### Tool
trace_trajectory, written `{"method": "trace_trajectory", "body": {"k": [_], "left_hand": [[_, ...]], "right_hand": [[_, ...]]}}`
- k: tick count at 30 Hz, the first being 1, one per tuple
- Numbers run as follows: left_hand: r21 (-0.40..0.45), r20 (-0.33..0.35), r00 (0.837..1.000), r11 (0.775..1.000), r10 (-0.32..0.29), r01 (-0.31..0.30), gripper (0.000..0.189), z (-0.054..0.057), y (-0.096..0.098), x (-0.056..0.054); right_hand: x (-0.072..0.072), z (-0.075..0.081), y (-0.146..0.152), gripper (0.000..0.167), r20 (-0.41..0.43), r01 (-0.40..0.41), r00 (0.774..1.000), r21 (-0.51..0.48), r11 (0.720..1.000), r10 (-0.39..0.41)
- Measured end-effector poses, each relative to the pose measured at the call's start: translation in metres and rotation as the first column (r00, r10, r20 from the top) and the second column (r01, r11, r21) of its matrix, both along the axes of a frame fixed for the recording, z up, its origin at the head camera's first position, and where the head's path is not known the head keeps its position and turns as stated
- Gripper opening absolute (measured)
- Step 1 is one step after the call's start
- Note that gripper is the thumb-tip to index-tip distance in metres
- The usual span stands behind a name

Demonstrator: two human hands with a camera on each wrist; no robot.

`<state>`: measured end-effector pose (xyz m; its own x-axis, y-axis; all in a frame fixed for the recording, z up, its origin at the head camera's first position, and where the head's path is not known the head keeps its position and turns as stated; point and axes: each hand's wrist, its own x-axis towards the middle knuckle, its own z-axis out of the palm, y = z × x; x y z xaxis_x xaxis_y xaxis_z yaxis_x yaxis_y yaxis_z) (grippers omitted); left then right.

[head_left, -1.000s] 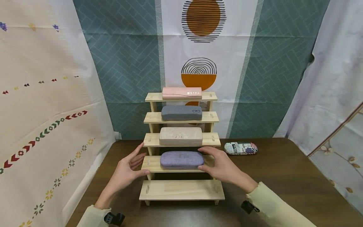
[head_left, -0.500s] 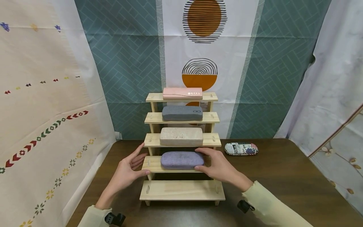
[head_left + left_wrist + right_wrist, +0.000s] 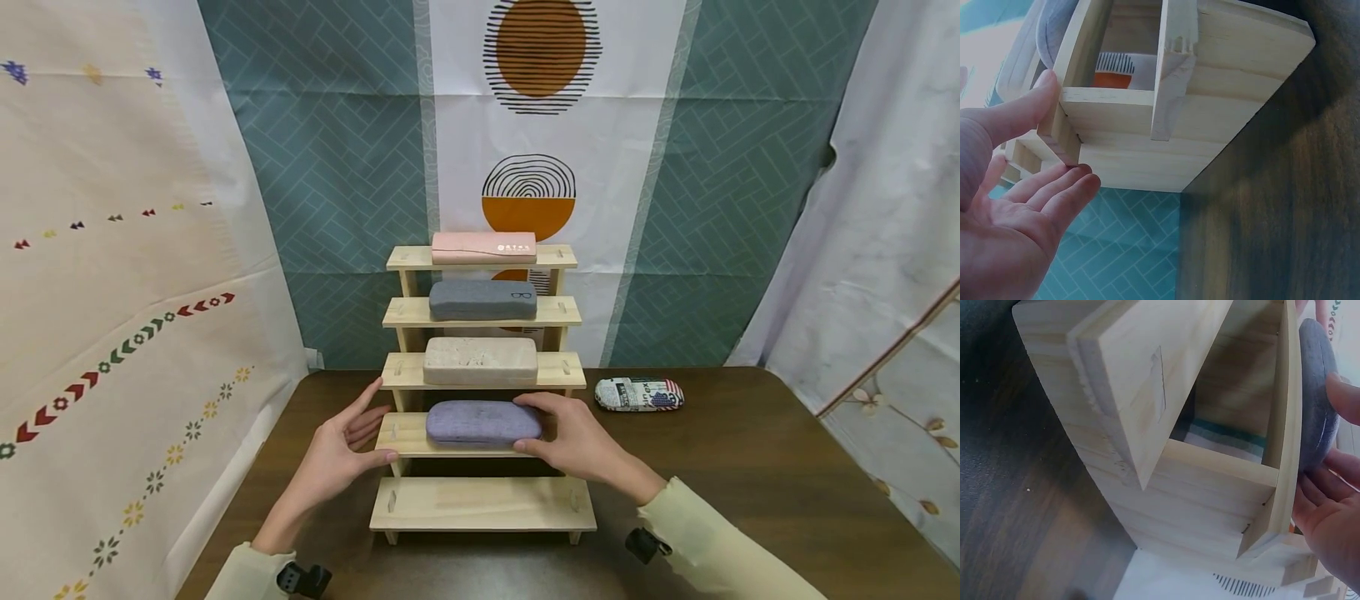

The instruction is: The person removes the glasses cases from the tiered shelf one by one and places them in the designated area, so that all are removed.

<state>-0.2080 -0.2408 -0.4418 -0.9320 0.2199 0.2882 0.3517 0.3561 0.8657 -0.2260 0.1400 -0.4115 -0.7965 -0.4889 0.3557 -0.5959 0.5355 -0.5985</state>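
Backdrop cloth [image 3: 345,167]: teal with a herringbone pattern, white centre strip carrying orange and black line shapes; a cream cloth with rows of coloured motifs hangs at my left [image 3: 97,250]

Dark wooden table [image 3: 750,483] below, with my stepped rack [image 3: 483,504] standing on it, five pale wood shelves

Pale sleeves [image 3: 731,550] come in from the bottom edge at both sides

My left hand [image 3: 333,450]: spread wide, thumb touching the left end of the second shelf from the bottom, the other fingers straight beside and under that end

My right hand [image 3: 581,437]: narrower, pinching the right end of the purple case between thumb in front and fingers behind

Cream case [image 3: 480,361] on the middle shelf, lid speckled

Purple case [image 3: 483,422] lying lengthwise on the second shelf from the bottom, near its middle

Grey case [image 3: 483,300] on the shelf above the cream one, glasses outline at its right end

Pink case [image 3: 483,247] on the top shelf, white lettering

Newsprint-patterned case [image 3: 639,394] on the table, right of the rack and apart from it

Black wrist device [image 3: 303,579] at my left cuff, another at the right
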Motion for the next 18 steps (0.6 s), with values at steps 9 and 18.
{"method": "trace_trajectory", "body": {"k": [9, 18], "left_hand": [[0.003, 0.014, 1.0, 1.0, -0.005, 0.005, 0.105, 0.0019, 0.0002, 0.0009], [0.013, 0.017, 1.0, 1.0, -0.016, 0.016, 0.104, 0.0006, -0.0006, 0.0008]], "right_hand": [[-0.0014, -0.003, 0.0063, 0.057, 0.047, 0.025, 0.999, -0.051, 0.998, -0.022], [-0.0051, -0.0031, 0.0032, 0.059, 0.104, 0.014, 0.995, -0.055, 0.998, -0.008]]}}
